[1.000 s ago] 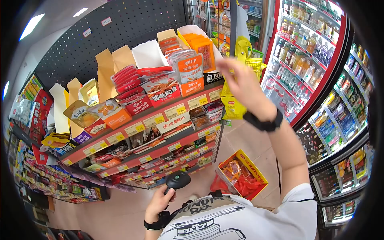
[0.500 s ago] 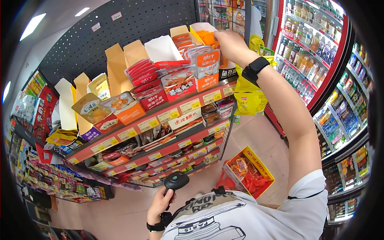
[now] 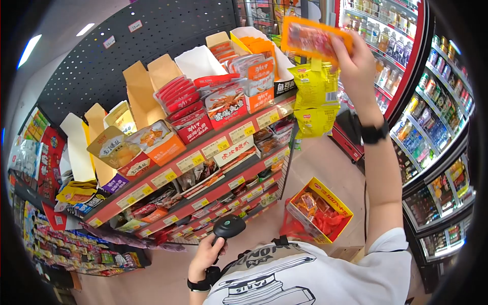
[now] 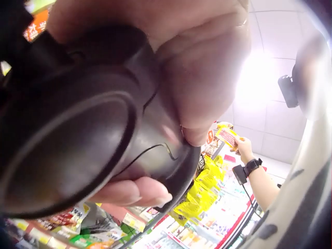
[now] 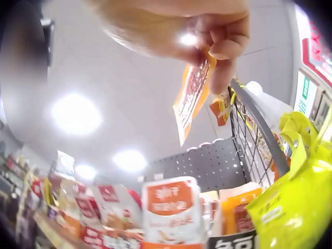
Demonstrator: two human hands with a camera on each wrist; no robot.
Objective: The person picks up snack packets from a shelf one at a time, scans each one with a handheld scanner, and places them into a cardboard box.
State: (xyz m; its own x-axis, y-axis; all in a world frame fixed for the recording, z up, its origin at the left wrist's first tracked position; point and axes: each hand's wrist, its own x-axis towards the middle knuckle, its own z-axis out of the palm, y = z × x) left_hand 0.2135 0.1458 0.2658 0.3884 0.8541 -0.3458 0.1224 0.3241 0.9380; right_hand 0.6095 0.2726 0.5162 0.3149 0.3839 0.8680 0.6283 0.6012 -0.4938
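Observation:
My right hand (image 3: 356,66) pinches one end of a flat orange packet (image 3: 310,39), held up above the hanging yellow bags (image 3: 312,81). In the right wrist view the packet (image 5: 194,88) hangs from the thumb and fingers (image 5: 220,44), over the boxes on the shelf. Low in front of the body, my left hand (image 3: 206,254) grips a black handheld device (image 3: 229,226) with a rounded head. The left wrist view has this device (image 4: 67,145) up close, fingers wrapped round it. More orange packets (image 3: 256,44) stand in the open box at the top shelf's right end.
The shelf edge (image 3: 203,152) carries price labels, with open snack boxes above it. Glass-door drink coolers (image 3: 432,127) line the right side. On the floor stands a yellow and red box (image 3: 338,236) of packets. A dark perforated panel (image 3: 168,30) backs the shelf.
My right hand has come out of the box at the shelf's right end, with an orange packet in its fingers, and moved up and right. My left hand still grips the black device.

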